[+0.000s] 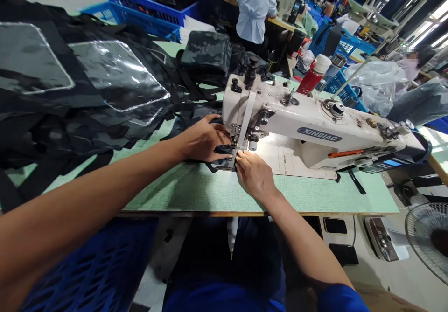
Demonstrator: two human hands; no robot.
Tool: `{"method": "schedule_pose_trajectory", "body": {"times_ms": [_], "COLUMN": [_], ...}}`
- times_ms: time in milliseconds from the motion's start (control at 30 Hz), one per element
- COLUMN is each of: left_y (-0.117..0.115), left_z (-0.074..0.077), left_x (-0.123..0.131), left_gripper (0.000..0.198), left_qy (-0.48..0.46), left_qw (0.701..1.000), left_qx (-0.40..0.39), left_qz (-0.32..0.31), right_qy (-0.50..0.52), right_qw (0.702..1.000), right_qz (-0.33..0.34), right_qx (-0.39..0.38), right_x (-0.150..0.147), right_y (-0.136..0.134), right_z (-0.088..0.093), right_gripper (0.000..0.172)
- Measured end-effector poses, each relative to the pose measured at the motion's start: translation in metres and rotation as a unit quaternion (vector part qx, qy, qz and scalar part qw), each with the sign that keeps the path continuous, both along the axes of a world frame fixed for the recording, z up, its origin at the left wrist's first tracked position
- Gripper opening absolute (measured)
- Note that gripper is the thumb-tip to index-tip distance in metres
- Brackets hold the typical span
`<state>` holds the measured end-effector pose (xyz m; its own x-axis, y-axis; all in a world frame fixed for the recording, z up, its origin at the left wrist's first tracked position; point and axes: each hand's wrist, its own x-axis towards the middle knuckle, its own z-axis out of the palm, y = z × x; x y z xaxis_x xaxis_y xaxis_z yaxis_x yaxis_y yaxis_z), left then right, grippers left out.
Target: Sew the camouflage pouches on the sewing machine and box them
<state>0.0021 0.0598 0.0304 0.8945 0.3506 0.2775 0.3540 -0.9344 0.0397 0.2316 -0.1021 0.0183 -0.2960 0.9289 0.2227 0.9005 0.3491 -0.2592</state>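
Dark camouflage fabric lies under the needle end of a white sewing machine. On the left of the needle, my left hand has its fingers bent around a dark fold of this fabric. My right hand is just in front of the presser foot, its closed fingers gripping the fabric's near right edge. The fingertips of both hands are close to the needle area. Part of the fabric is hidden behind the machine head and my left hand.
A large pile of dark camouflage pieces with clear plastic panels covers the table's left side. Black snips lie right on the green tabletop. A red bottle stands behind the machine. A fan is at right; a co-worker sits ahead.
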Motion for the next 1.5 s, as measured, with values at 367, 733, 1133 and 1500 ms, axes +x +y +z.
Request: {"method": "schedule_pose_trajectory", "body": {"times_ms": [367, 733, 1133, 1500], "left_y": [0.000, -0.032, 0.074, 0.239], "left_z": [0.009, 0.043, 0.151, 0.067], "left_x": [0.001, -0.038, -0.045, 0.066], "left_gripper": [0.042, 0.023, 0.047, 0.052], "left_qy": [-0.008, -0.001, -0.065, 0.068], "left_qw": [1.000, 1.000, 0.933, 0.962], "left_qx": [-0.014, 0.022, 0.208, 0.078], "left_qz": [0.008, -0.012, 0.286, 0.252], "right_qy": [0.036, 0.081, 0.100, 0.079], "right_qw": [0.999, 0.989, 0.982, 0.982], "right_qz": [-0.016, -0.015, -0.018, -0.047], "right_qx": [0.033, 0.121, 0.158, 0.167], "right_x": [0.002, 0.004, -0.006, -0.010], "right_y": [0.003, -0.004, -0.003, 0.001], "right_z": [-0.010, -0.019, -0.021, -0.025], "right_gripper": [0.029, 0.029, 0.028, 0.024]}}
